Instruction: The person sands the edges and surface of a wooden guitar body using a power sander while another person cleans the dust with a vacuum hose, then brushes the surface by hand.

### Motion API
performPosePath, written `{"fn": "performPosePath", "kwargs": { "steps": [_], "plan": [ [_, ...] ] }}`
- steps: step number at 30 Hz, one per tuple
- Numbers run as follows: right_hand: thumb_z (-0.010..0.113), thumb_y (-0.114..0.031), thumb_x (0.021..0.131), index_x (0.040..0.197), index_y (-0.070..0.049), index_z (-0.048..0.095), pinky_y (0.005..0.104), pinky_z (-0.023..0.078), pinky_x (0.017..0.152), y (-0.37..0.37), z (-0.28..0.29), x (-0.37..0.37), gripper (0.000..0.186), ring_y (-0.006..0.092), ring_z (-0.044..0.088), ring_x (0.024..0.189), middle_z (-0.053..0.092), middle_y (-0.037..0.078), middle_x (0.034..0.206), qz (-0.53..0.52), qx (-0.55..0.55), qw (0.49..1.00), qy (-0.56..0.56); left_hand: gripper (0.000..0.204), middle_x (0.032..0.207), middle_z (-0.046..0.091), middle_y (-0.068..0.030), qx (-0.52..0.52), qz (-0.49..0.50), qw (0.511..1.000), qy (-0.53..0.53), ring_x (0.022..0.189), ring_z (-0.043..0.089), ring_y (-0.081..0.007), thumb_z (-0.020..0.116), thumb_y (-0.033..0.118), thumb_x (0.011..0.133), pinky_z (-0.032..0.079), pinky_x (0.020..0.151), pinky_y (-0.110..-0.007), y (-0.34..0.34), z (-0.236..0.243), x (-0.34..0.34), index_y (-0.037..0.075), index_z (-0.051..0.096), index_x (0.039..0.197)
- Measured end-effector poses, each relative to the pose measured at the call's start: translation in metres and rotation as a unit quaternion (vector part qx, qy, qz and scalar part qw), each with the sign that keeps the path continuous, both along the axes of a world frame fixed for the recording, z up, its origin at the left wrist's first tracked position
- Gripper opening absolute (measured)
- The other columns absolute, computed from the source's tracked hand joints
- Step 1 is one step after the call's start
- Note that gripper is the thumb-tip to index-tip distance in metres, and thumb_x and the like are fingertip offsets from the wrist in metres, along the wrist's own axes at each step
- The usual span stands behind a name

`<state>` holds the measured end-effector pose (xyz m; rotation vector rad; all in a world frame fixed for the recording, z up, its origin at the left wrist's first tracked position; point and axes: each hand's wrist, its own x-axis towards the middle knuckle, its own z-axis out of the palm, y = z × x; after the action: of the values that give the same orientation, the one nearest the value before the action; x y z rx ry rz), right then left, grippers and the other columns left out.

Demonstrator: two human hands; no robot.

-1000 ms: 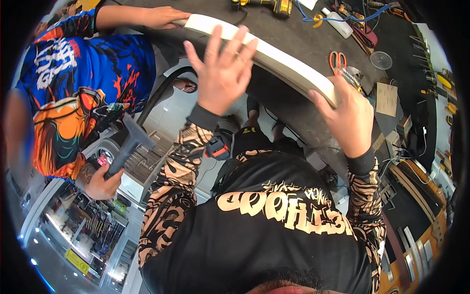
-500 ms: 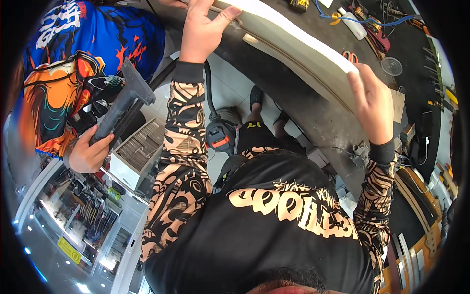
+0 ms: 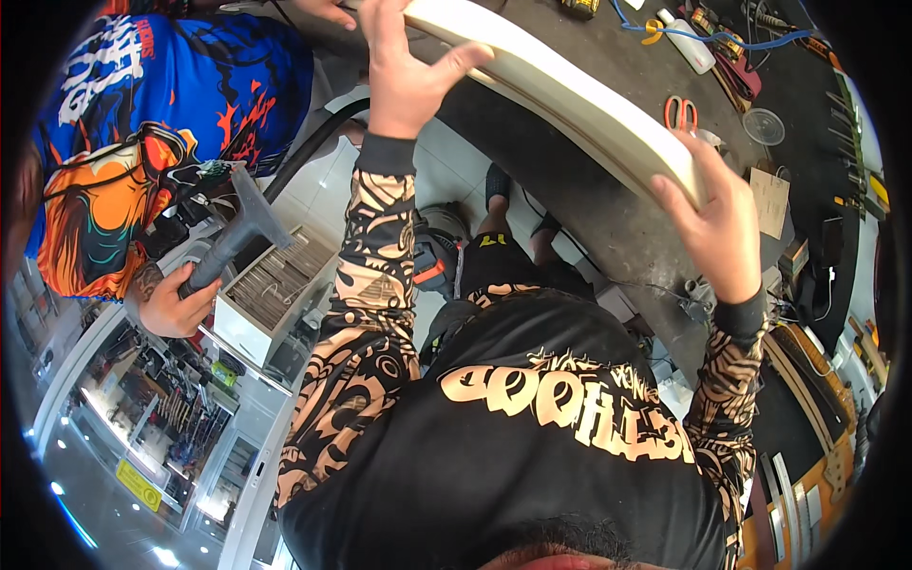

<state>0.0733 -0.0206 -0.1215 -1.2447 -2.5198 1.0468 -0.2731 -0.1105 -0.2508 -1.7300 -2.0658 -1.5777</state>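
Note:
I hold a long, pale cream piece [image 3: 584, 90] with a wavy, curved edge above the workbench. It resembles a guitar body seen edge-on, but its exact kind is unclear. At its left end, my left hand [image 3: 404, 85] is closed over the piece, thumb stretched along the near side and some fingertips cut off by the frame's top. My right hand [image 3: 717, 218] grips the right end, thumb on the near face and fingers behind. The piece is tilted, its left end farther away than its right.
At left, a co-worker's hand [image 3: 176, 299] holds a grey vacuum nozzle [image 3: 237, 228]; another hand [image 3: 328, 9] shows at the top. A vacuum cleaner [image 3: 437, 256] stands on the floor. Red-handled scissors [image 3: 680, 114], a white bottle [image 3: 686, 43] and a clear round lid [image 3: 764, 125] lie on the dark workbench [image 3: 617, 237].
The piece has turned slightly, so less of its near face shows. My left hand has shifted right and a little nearer. The nozzle has moved slightly nearer and left.

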Motion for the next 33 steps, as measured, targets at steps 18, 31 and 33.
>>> {"fn": "performPosePath", "kwargs": {
  "steps": [18, 31, 33],
  "plan": [
    [0.09, -0.006, 0.087, 0.148, -0.011, 0.07, 0.046, 0.064, 0.092, -0.013, -0.004, 0.002, 0.064, 0.0398, 0.08, 0.108, 0.082, 0.018, 0.129, 0.032, 0.041, 0.998, -0.038, 0.129, 0.169, 0.039, -0.0234, -0.052, 0.034, 0.994, -0.094, 0.159, 0.039, -0.0399, 0.105, 0.043, 0.081, 0.037, 0.132, -0.05, -0.019, -0.025, 0.018, -0.001, 0.028, 0.173],
    [0.08, 0.001, 0.085, 0.15, -0.01, 0.071, 0.0457, 0.065, 0.093, 0.017, 0.008, -0.004, 0.067, 0.0412, 0.08, 0.112, 0.082, 0.018, 0.131, 0.023, -0.009, 1.0, -0.008, 0.094, 0.19, 0.026, -0.0235, -0.039, -0.157, 0.982, 0.093, 0.175, 0.028, -0.044, 0.084, 0.02, 0.094, 0.015, 0.135, -0.082, -0.044, -0.062, 0.214, 0.002, 0.042, 0.177],
    [0.08, 0.001, 0.084, 0.15, -0.01, 0.071, 0.0464, 0.065, 0.095, 0.016, 0.007, 0.001, 0.068, 0.0418, 0.08, 0.113, 0.082, 0.019, 0.131, 0.026, -0.002, 1.0, -0.008, 0.1, 0.191, 0.02, -0.0245, -0.062, -0.106, 0.987, 0.108, 0.176, 0.022, -0.0474, 0.085, 0.022, 0.094, 0.014, 0.134, -0.084, -0.04, -0.064, 0.208, -0.001, 0.037, 0.178]
  ]
}}
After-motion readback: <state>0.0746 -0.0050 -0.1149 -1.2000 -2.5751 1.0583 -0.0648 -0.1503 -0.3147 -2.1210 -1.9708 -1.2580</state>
